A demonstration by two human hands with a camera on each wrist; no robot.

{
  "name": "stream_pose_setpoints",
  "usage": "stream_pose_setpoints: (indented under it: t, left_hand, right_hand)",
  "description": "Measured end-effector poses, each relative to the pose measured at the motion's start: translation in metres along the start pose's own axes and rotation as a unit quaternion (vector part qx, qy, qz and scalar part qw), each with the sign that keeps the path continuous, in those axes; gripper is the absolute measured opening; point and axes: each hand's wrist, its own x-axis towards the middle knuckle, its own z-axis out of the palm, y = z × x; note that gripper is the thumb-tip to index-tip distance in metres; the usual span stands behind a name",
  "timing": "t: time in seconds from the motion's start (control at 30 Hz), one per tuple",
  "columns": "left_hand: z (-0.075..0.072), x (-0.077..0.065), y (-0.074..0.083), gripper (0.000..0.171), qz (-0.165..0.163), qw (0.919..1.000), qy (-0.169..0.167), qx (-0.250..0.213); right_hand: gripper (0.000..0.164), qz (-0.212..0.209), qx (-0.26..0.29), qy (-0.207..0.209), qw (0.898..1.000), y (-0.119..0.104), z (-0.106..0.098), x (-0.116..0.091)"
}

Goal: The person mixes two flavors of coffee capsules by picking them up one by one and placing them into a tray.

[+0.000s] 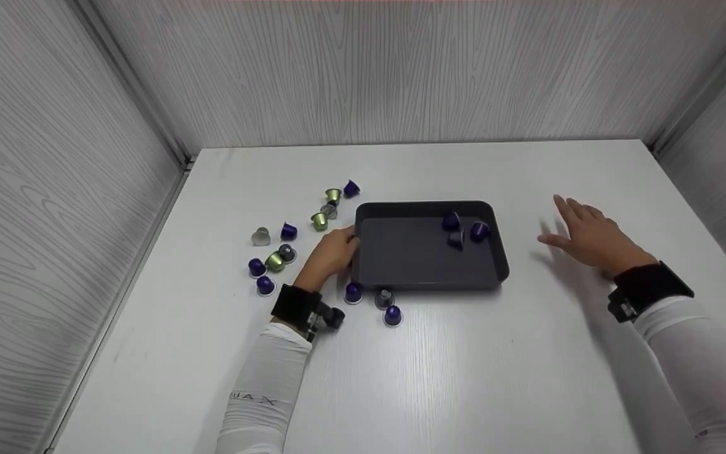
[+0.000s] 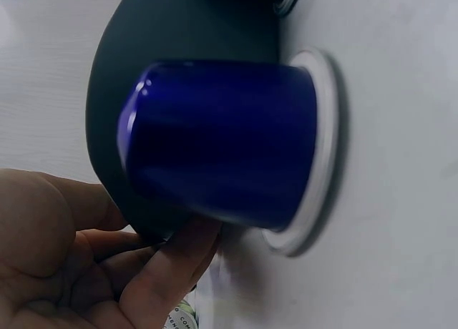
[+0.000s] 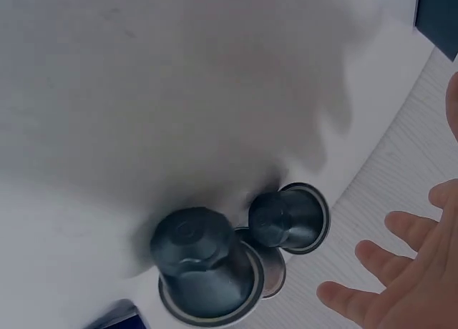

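Note:
My left hand point(image 1: 334, 251) pinches the left rim of a dark grey rectangular tray point(image 1: 401, 255), thumb and fingers on its wall. Inside the tray's right side lie three coffee capsules: a purple one point(image 1: 451, 220), another purple one point(image 1: 479, 231) and a darker one point(image 1: 456, 239). Close by the left hand, a blue capsule point(image 2: 222, 139) stands on its rim against the tray. My right hand point(image 1: 596, 239) hovers over the table to the tray's right, fingers spread and holding nothing. Dark grey capsules point(image 3: 207, 264) sit beneath it, mostly hidden in the head view.
Left of the tray, loose capsules lie scattered: green ones point(image 1: 319, 221), purple ones point(image 1: 257, 267) and a silver one point(image 1: 261, 236). At the tray's front edge stand a grey capsule point(image 1: 384, 298) and a purple one point(image 1: 392, 315). Panelled walls point(image 1: 401, 75) enclose the white table point(image 1: 438, 378).

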Motion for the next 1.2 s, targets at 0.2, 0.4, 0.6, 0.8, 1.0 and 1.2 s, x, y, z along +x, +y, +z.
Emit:
stream_pose_setpoints:
  t: [0.2,0.4,0.6,0.8,1.0,1.2]
  left_hand:
    - [-0.001,-0.001,0.000,0.043,0.005,1.0000,0.003,-0.005]
    - [-0.001,-0.002,0.000,0.043,0.006,1.0000,0.005,0.000]
    - [-0.001,-0.003,0.001,0.043,0.006,1.0000,0.004,-0.006]
    - [-0.001,-0.004,0.002,0.043,0.011,0.9998,0.012,-0.014]
    - [-0.001,-0.004,0.001,0.043,0.011,0.9998,0.013,-0.009]
    - [0.000,-0.002,0.001,0.043,0.010,0.9999,0.010,-0.006]
  right_hand:
    - [0.100,0.025,0.015,-0.036,0.999,0.012,-0.003,-0.007]
    - [0.100,0.033,0.010,-0.048,0.998,0.023,-0.004,-0.011]
    - [0.098,0.040,0.008,-0.058,0.997,0.033,-0.001,-0.015]
    - [0.095,0.051,0.011,-0.071,0.996,0.039,-0.001,-0.018]
    - [0.076,0.027,-0.007,-0.060,0.998,0.041,0.000,-0.022]
    - [0.053,-0.006,-0.027,-0.038,0.999,0.044,0.001,-0.024]
